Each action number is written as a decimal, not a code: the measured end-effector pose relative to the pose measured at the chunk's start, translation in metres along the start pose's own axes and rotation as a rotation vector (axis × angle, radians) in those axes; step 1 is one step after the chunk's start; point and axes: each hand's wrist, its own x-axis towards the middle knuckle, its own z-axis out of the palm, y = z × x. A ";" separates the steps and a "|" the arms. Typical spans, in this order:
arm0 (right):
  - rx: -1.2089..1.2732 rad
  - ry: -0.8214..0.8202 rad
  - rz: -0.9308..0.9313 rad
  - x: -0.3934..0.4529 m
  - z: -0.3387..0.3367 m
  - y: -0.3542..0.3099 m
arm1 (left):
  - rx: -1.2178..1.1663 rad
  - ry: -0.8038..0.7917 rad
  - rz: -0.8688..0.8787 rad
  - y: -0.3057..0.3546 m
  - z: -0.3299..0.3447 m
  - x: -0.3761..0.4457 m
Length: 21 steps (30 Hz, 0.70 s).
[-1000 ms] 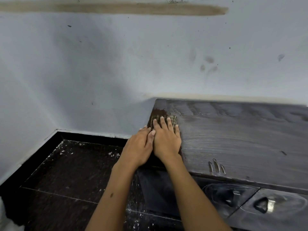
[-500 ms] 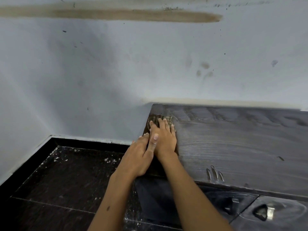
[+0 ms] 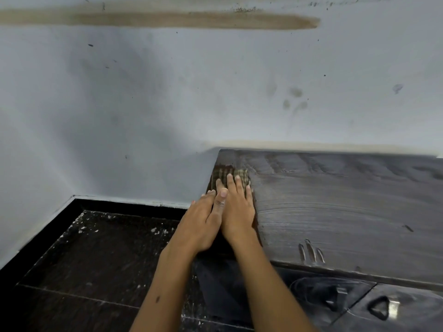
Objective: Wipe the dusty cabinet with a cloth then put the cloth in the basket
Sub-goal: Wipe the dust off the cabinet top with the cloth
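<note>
The right hand [image 3: 236,207] presses flat, fingers straight, on the checked cloth [image 3: 230,174] at the cabinet [image 3: 335,207] top's corner, the left hand [image 3: 200,224] alongside it, fingers straight, touching.

The cabinet [image 3: 335,207] top is dark wood-grain board, matt under a grey film of dust streaked by wiping, darker and cleaner along its left edge. The cloth [image 3: 231,174] is woven, checked fabric. The wall [image 3: 167,97] is matt painted plaster, smudged. The floor [image 3: 96,255] is dark glossy tile with white specks.
</note>
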 end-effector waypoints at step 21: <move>0.056 -0.017 0.057 0.096 -0.004 0.004 | -0.082 0.019 -0.035 0.007 0.004 0.002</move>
